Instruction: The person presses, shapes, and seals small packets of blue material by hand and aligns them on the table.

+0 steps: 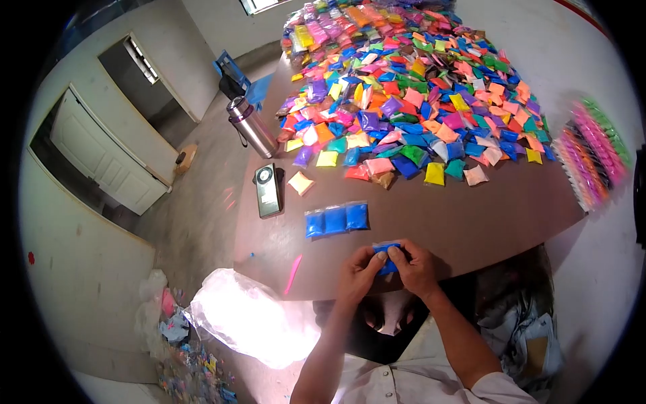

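Observation:
Both of my hands meet at the table's front edge around a small blue packet (pixel 387 258). My left hand (pixel 361 271) pinches its left side and my right hand (pixel 414 266) its right side, with both thumbs on top. Just beyond them, a strip of three joined blue packets (pixel 335 219) lies flat on the brown table (pixel 471 222). A pink stick-shaped tool (pixel 293 275) rests near the front edge to the left.
A large heap of colourful packets (pixel 417 114) covers the table's far part. At its left stand a steel flask (pixel 253 129) and a phone-like device (pixel 268 191). Bundled colourful packs (pixel 592 155) are at the right edge. A plastic bag (pixel 249 316) hangs at front left.

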The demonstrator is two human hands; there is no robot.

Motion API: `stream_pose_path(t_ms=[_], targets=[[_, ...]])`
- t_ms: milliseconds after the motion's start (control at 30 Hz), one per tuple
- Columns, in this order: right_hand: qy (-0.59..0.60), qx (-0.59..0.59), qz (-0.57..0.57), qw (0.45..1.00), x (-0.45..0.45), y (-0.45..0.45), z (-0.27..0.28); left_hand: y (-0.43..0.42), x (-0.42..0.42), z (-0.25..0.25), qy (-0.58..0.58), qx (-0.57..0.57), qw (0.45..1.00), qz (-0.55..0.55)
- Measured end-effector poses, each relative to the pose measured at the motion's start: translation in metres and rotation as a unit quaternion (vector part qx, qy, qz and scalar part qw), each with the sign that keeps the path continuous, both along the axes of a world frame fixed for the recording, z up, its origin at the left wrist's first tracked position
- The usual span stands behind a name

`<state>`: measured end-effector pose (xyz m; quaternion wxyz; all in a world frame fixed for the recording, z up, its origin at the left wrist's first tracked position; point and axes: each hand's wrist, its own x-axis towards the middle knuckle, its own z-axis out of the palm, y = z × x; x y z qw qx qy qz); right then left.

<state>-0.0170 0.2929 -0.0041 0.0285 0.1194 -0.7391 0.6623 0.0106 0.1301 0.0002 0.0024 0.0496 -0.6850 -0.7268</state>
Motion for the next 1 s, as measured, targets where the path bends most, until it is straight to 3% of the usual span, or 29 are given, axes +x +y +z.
stream_pose_path(t_ms=[167,267,700,800,1000], targets=[[0.017,0.025,0.002,1.0,-0.002,0.0,-0.003,-0.003,-0.001,-0.009,-0.01,0.028,1.0,-0.004],[-0.02,-0.053,-0.025,0.998,-0.002,-0.002,-0.007,-0.003,0.001,-0.011,-0.02,0.022,1.0,-0.007],[0.04,0.044,-0.038,0.997,0.001,-0.004,0.001,-0.003,0.002,-0.024,-0.009,0.022,0.999,0.025],[0.067,0.078,-0.038,0.994,0.0,-0.005,0.002,-0.001,0.002,-0.023,0.026,0.072,0.996,0.04],[0.016,0.087,-0.066,0.994,0.002,-0.005,-0.012,0.004,0.004,0.008,0.002,-0.013,0.999,0.039]])
